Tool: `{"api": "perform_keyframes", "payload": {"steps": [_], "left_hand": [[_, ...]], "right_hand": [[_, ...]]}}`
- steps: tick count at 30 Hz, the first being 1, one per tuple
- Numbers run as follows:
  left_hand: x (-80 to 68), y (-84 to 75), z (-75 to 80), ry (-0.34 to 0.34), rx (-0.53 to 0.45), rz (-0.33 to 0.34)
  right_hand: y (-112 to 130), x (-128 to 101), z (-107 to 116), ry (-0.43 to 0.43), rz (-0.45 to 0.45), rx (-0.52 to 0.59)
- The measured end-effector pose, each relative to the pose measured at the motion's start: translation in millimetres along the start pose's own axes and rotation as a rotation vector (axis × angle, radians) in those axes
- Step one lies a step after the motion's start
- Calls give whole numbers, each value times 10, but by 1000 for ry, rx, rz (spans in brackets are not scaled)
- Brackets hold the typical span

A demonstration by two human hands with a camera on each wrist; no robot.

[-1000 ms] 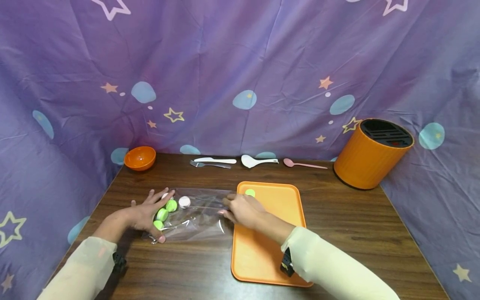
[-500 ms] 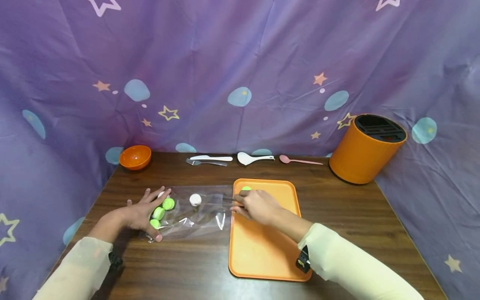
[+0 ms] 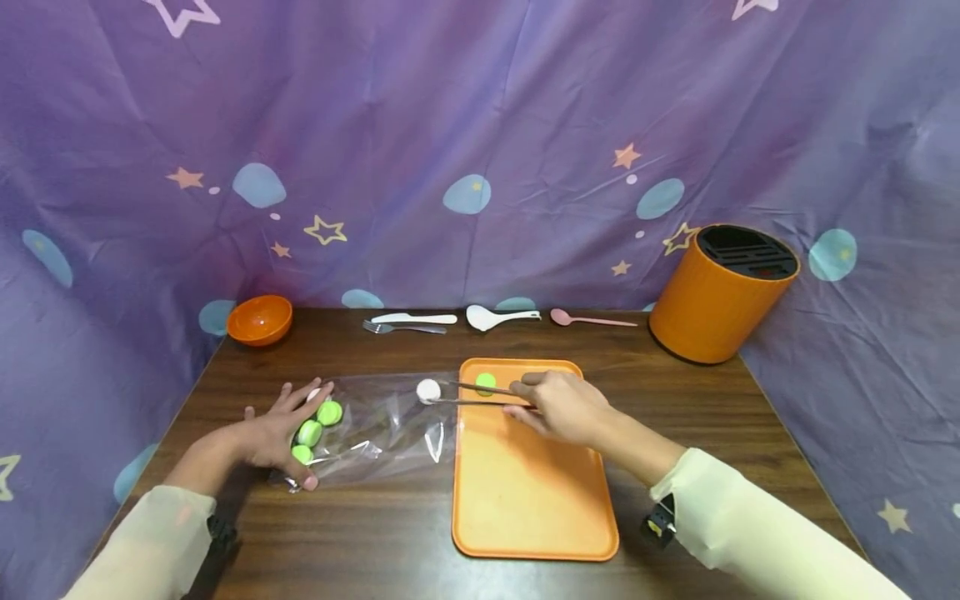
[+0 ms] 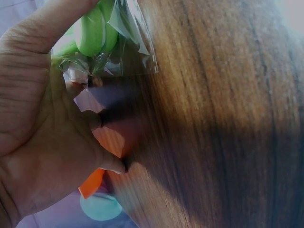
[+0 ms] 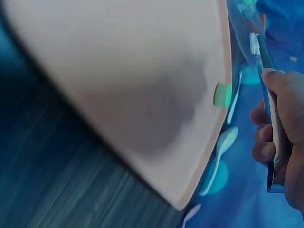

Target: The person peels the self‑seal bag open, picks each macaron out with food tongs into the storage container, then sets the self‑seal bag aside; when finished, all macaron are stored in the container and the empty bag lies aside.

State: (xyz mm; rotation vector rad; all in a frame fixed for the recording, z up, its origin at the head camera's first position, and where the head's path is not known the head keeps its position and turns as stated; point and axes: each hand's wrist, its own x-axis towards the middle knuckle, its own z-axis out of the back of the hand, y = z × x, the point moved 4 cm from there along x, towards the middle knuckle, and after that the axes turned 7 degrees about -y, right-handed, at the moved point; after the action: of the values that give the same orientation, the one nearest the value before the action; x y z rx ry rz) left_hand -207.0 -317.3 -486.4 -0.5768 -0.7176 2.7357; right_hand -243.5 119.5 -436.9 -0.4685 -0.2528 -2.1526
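My right hand (image 3: 564,408) grips metal tongs (image 3: 480,403) over the orange tray. Their tips pinch a white macaron (image 3: 428,391) at the right end of a clear plastic bag (image 3: 375,417); whether it is inside the film I cannot tell. With fingers spread, my left hand (image 3: 277,433) rests on the bag's left end beside several macarons, among them a green macaron (image 3: 329,412). A white one is partly hidden by its fingers. In the left wrist view, green macarons (image 4: 92,31) show through the film by the thumb. Another green macaron (image 3: 486,383) lies on the tray (image 3: 532,508).
Along the back lie a white knife (image 3: 414,318), a fork (image 3: 405,328), a white ladle (image 3: 498,317) and a pink spoon (image 3: 592,318). An orange bowl (image 3: 259,321) stands back left, an orange knife block (image 3: 720,304) back right. A patterned curtain (image 3: 420,150) hangs behind.
My right hand has drawn the tongs rightward, and the white macaron has slid from the left part of the bag to its right end. The left hand stays on the bag.
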Motion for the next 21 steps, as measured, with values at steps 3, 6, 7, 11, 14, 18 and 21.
{"api": "perform_keyframes", "payload": {"steps": [3,6,7,11,14,18,21], "left_hand": [[-2,7,-12,4,-15,1],[-4,17,-13,5,-21,1],[-7,19,-12,5,-23,1],[-21,29,-9,2,-23,-3],[-17,35,-13,-4,-21,-9],[-6,28,-20,-15,-11,-18],[0,19,-27,-17,-13,-22]], "right_hand": [[-80,-115,66,-3,-39,0],[-174,-240,112,-11,-71,-15],[-206,-279,126,-12,-78,-18],[-318,-431,178,-18,-105,-27],[-400,-544,211,-13,-134,-43],[-506,-678,253,-8,-148,-64],[-573,-761,273,-8,-152,-63]]}}
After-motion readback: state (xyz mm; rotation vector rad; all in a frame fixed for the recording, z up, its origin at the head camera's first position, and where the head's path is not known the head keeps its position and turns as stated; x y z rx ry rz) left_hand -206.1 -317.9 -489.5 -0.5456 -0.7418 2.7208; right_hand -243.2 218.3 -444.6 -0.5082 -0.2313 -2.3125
